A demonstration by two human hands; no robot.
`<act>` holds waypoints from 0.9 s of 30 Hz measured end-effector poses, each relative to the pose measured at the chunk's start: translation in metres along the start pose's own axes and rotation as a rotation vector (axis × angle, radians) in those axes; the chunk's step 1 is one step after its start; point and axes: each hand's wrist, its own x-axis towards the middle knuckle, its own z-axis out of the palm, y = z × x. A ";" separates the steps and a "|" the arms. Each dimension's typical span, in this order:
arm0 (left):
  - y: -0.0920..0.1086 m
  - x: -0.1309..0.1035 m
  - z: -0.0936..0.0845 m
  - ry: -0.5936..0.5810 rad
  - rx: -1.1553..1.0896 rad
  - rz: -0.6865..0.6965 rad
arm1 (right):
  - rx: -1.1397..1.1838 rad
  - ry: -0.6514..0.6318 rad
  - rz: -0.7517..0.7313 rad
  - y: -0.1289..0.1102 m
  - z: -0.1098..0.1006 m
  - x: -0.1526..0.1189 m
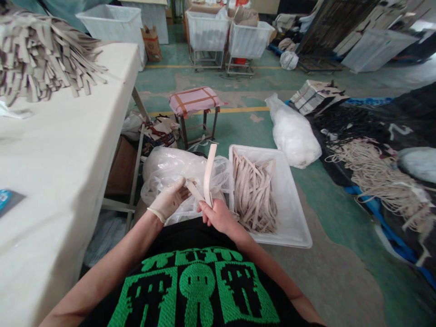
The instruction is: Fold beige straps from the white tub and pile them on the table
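Note:
A pale beige strip stands up from my right hand, which is bare and pinches it near a bend. Its other part slants down from my left hand, gloved in off-white, with the thumb and fingers around that end. Just right of my right hand, a white plastic bin holds a heap of similar strips. Behind my hands lies a clear plastic bag, partly covering another white container.
On the left a white-covered table bears a large pile of strips. Ahead stands a pink-topped stool. A stuffed white bag lies beyond the bin. Coiled cords spread at the right; wheeled bins stand behind.

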 end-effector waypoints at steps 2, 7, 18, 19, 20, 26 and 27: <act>0.000 -0.001 0.000 -0.026 0.032 0.040 | -0.006 0.006 0.006 -0.001 0.000 0.000; -0.012 -0.008 0.011 -0.180 0.212 0.097 | 0.006 -0.016 0.002 -0.004 0.003 0.007; 0.043 0.020 0.037 -0.094 0.294 0.219 | 0.170 0.054 -0.036 0.008 -0.027 -0.022; 0.040 0.023 0.047 -0.139 0.330 0.198 | 0.201 0.104 -0.038 0.006 -0.028 -0.022; 0.035 0.026 0.057 -0.199 0.369 0.169 | 0.235 0.163 -0.050 0.004 -0.029 -0.020; 0.020 0.039 0.106 -0.403 0.501 0.120 | 0.373 0.325 -0.169 0.004 -0.044 -0.023; 0.022 0.042 0.111 -0.382 0.485 0.142 | 0.370 0.334 -0.153 0.007 -0.044 -0.026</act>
